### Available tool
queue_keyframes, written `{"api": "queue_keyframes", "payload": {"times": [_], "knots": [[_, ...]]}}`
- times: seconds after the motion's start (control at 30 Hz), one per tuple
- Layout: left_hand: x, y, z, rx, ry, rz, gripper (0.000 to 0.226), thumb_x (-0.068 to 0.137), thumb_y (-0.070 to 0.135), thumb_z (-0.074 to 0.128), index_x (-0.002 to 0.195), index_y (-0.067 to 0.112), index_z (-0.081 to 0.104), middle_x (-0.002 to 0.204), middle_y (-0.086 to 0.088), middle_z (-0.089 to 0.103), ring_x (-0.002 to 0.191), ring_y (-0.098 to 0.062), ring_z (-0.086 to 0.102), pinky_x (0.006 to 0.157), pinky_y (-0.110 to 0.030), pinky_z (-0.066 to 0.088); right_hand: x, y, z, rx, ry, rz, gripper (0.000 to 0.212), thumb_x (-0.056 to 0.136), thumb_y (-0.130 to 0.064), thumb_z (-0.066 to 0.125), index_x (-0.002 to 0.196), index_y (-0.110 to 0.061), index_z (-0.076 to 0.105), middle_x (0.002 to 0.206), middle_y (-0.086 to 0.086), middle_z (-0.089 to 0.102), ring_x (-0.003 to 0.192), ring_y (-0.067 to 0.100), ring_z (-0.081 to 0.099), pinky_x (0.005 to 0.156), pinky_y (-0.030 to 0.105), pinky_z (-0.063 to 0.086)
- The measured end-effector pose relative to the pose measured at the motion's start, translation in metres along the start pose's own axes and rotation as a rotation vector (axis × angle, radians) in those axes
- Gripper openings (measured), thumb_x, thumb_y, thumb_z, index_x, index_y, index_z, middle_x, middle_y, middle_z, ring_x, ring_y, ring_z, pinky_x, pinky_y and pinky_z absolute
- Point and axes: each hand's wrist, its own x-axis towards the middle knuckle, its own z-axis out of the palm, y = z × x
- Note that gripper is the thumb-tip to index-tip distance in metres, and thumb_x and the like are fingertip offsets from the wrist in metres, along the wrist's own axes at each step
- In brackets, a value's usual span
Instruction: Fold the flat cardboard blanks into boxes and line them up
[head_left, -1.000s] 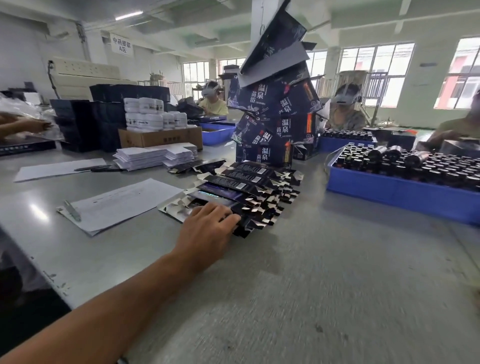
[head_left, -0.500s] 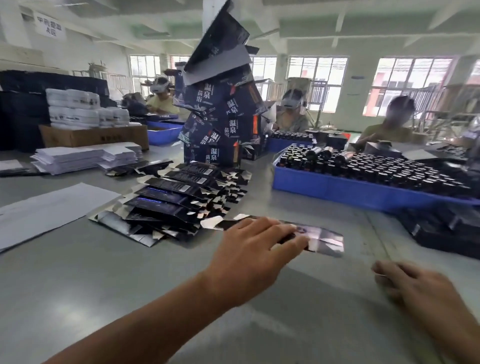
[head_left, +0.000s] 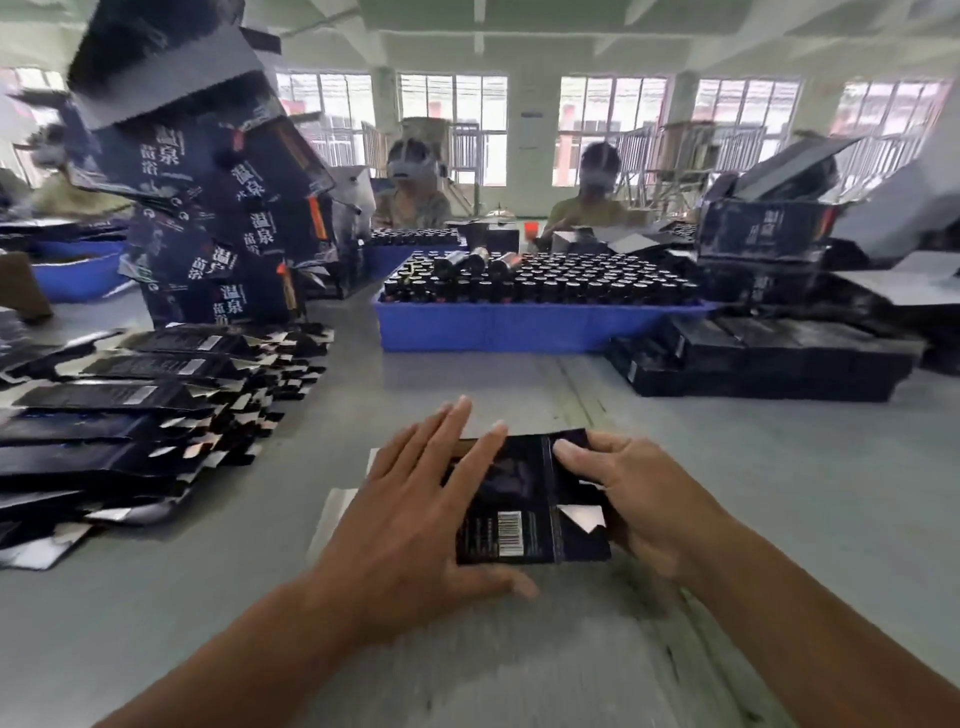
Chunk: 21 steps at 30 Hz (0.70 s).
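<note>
A flat dark cardboard blank (head_left: 524, 499) with a white barcode lies on the grey table in front of me. My left hand (head_left: 415, 514) lies over its left part with straight fingers, thumb along its near edge. My right hand (head_left: 623, 493) grips its right edge, thumb on top, fingers curled under. A spread pile of flat dark blanks (head_left: 135, 415) lies to the left. Behind it rises a leaning stack of folded dark boxes (head_left: 208, 208) with white characters.
A blue tray (head_left: 519, 327) full of dark bottles stands across the table. Black flat packs (head_left: 753, 358) and more dark boxes (head_left: 769, 234) sit at the right. Two people sit behind the tray. A second blue tray (head_left: 78, 275) is far left.
My left hand drew one blank off the pile and slid it right, in front of me. My right hand came in and took its right edge. The view swung right.
</note>
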Motion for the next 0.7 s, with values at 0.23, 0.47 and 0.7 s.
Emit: {"api": "queue_keyframes", "payload": {"times": [0.23,0.47,0.7], "knots": [[0.0,-0.003,0.003,-0.107,-0.071,-0.04,0.125,0.062,0.105,0.03,0.149,0.04,-0.032,0.165,0.006,0.006,0.152,-0.011,-0.003,0.122,-0.031,-0.01,-0.003,-0.001,0.002,-0.003,-0.08,-0.028,0.032,0.098,-0.044,0.057,0.104,-0.02,0.077,0.105,0.009,0.076,0.091,0.026,0.074,0.071,0.04,0.06],[0.005,-0.01,0.0,-0.021,0.191,-0.074,0.115,0.071,0.088,0.046,0.155,0.013,0.024,0.132,-0.003,0.056,0.118,-0.018,0.046,0.103,-0.036,0.035,-0.006,-0.011,-0.008,0.103,-0.163,-0.035,0.035,0.091,-0.037,0.066,0.119,-0.017,0.07,0.116,0.014,0.073,0.093,0.031,0.071,0.079,0.043,0.06],[0.032,-0.014,-0.006,0.059,0.273,-0.062,0.1,0.066,0.079,0.059,0.14,0.013,0.048,0.129,-0.008,0.056,0.112,-0.028,0.058,0.093,-0.045,0.05,-0.008,-0.013,-0.01,0.033,0.045,-0.216,0.02,0.076,-0.019,0.077,0.087,-0.016,0.062,0.095,0.013,0.076,0.08,0.025,0.074,0.066,0.034,0.06]]}}
